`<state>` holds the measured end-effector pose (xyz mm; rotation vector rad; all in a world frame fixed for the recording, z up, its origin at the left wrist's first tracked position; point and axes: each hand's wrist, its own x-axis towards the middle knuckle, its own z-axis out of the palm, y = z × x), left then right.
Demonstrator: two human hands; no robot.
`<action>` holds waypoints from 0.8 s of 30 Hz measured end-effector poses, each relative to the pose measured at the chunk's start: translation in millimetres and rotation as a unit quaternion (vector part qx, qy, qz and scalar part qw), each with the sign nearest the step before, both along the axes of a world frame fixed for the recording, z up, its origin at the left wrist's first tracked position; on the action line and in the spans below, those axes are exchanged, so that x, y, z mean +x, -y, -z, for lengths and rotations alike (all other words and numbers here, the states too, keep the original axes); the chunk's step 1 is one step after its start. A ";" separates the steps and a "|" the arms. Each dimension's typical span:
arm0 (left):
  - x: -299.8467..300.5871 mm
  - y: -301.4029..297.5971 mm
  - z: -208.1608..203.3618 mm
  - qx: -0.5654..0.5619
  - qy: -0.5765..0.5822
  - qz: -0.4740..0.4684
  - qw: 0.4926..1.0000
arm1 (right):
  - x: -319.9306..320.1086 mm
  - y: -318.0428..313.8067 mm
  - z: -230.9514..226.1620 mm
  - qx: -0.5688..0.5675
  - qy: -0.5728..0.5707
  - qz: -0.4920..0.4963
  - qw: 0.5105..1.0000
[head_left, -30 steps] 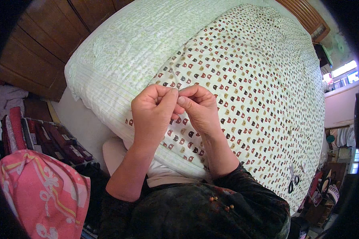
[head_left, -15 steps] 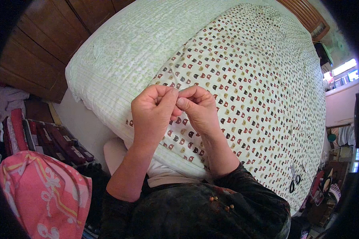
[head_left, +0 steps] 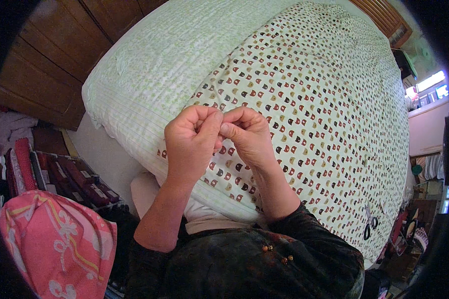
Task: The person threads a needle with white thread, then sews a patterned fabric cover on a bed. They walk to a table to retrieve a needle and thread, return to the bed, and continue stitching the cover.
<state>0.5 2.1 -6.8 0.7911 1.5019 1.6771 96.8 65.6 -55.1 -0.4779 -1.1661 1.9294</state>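
Presently, your left hand (head_left: 188, 139) and right hand (head_left: 250, 140) pinch, fingertips close together, holding what I cannot tell, above the white, cat-printed cloth (head_left: 329, 129), probably soft and light, best grasped by its edge.

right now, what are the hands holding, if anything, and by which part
It cannot be told: the left hand and right hand are pinched, fingertips close together, but no held thing can be made out between them.

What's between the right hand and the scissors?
In the head view, the white cloth printed with small red, black and tan animal heads spans the stretch from the right hand to the scissors.
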 end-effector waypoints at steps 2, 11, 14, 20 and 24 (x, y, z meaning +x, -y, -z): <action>-0.4 0.0 0.1 -0.001 -0.001 0.003 1.000 | 0.6 0.3 -1.7 -0.003 0.006 0.000 1.000; -4.7 1.1 0.8 0.008 0.055 0.000 0.998 | 0.3 -1.8 -0.4 -0.010 -0.032 0.003 0.999; -10.7 4.3 -0.3 0.012 0.135 0.025 0.991 | -0.3 -4.6 -1.4 -0.029 -0.075 0.006 0.997; -17.7 20.3 -3.8 0.061 0.060 0.071 0.994 | -1.9 -6.1 2.3 -0.039 -0.098 -0.002 0.994; -29.4 41.2 -9.2 0.161 -0.106 0.206 0.959 | 0.1 -8.8 5.0 -0.024 -0.101 0.001 0.995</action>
